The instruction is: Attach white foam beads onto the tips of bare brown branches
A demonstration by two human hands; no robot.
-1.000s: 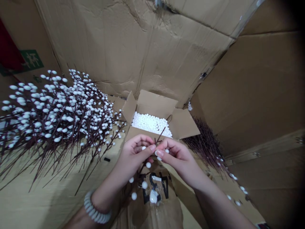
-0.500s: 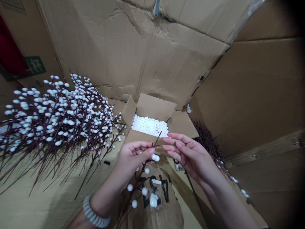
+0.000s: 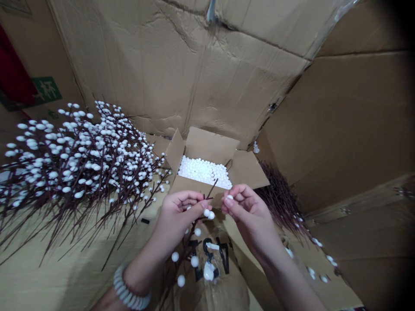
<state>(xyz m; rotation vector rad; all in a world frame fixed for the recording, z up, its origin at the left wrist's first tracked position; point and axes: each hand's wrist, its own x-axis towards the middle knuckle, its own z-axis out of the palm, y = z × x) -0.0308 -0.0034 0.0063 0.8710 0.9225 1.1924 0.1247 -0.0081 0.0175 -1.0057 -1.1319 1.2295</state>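
Note:
Between the thumb and fingers of my left hand (image 3: 181, 214) is a dark brown artificial berry branch (image 3: 185, 255). Its bare forked tip sticks up past my fingers, and several white berries sit lower along the stem. Just right of that tip, my right hand (image 3: 248, 211) pinches one small white berry (image 3: 230, 197), apart from the branch. Behind both hands, an open cardboard box (image 3: 212, 142) holds a heap of loose white berries (image 3: 204, 170). Below the hands lies a brown wrapped surface (image 3: 223, 289) with black printed marks and a white blob on it.
A large pile of white-berried branches (image 3: 94, 151) lies on the left of the table (image 3: 39, 272). At right, a bundle of dark bare stems (image 3: 280, 194) leans by the cardboard wall (image 3: 356, 129). A small black piece (image 3: 145, 221) lies near my left wrist.
My right hand's fingers have closed from a loose, spread pose into a pinch, with a white berry now showing between them. My left hand stays nearly still with the branch.

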